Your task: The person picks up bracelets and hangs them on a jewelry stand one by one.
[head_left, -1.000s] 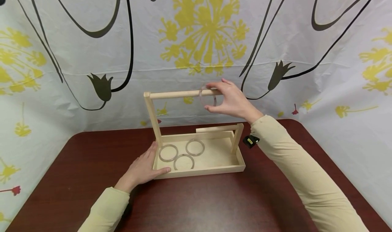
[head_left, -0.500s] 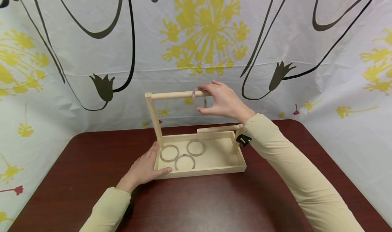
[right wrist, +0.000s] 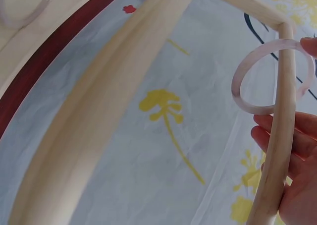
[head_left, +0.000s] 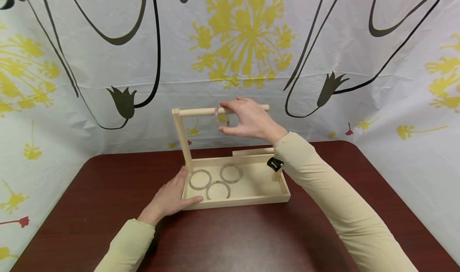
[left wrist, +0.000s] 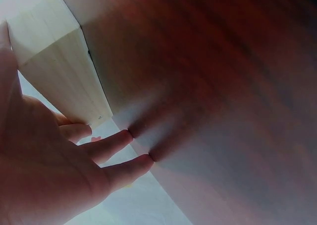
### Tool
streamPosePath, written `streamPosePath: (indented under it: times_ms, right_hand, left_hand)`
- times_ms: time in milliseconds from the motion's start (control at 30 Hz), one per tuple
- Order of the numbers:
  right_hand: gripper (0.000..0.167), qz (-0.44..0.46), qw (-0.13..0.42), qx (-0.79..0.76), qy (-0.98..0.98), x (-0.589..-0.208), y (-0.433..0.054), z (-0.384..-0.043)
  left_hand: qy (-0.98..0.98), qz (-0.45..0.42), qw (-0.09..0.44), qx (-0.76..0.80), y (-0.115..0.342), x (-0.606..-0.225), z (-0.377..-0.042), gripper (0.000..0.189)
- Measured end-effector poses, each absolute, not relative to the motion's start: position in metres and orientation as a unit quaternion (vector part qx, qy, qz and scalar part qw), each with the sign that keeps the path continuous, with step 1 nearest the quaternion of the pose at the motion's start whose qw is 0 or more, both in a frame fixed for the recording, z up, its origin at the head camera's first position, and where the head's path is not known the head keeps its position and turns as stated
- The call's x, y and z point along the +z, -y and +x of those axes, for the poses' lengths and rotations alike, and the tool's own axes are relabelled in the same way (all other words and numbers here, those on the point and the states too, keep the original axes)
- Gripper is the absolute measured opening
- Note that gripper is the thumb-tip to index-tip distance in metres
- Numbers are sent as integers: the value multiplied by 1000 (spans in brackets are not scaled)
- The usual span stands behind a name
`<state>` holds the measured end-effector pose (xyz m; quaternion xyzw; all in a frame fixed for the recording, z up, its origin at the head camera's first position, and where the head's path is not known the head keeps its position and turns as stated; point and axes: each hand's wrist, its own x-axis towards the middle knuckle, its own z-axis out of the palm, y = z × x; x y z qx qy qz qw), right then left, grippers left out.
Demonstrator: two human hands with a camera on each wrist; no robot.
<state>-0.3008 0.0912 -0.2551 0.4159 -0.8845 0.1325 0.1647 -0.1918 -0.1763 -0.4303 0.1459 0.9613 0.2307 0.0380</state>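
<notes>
My right hand pinches a translucent pinkish bangle between thumb and fingertips. The bangle encircles the upper wooden rod of a bangle stand, with the rod passing through it. In the right wrist view, the thumb and fingers are at opposite sides of the bangle. My left hand rests at the left end of the stand's wooden tray, its thumb over the front rim. Its outer fingertips touch the tabletop in the left wrist view. Three similar bangles lie flat in the tray's left half.
A shorter, lower rod runs along the tray's back, its right post partly hidden by the right wrist. An upright post carries the upper rod at the left. The stand sits on a dark reddish table before a patterned cloth.
My right hand has slid the bangle leftward along the upper rod, uncovering the rod's right end. The left hand keeps its place on the tray.
</notes>
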Motion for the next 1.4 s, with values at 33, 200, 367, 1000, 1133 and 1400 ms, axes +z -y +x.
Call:
streamPosePath:
  times_ms: [33, 200, 367, 1000, 1133, 1400]
  right_hand:
    - [66, 416, 163, 130, 885, -255, -89, -300]
    - [66, 413, 156, 121, 889, -254, -82, -299]
    - [68, 411, 156, 114, 891, -252, -75, -298]
    - [71, 380, 103, 79, 916, -247, -48, -294]
    - [71, 378, 104, 73, 917, -247, -43, -294]
    - [72, 386, 106, 75, 913, -247, -39, -293]
  left_hand:
    - [-961, 146, 39, 230, 176, -430, -192, 109]
    - [-962, 147, 39, 227, 176, -430, -192, 109]
    - [-963, 148, 38, 222, 175, -430, -193, 109]
    - [-963, 145, 41, 223, 174, -430, -193, 109]
    - [-963, 142, 45, 226, 175, -430, -193, 109]
    - [-962, 140, 51, 228, 175, -429, -191, 110]
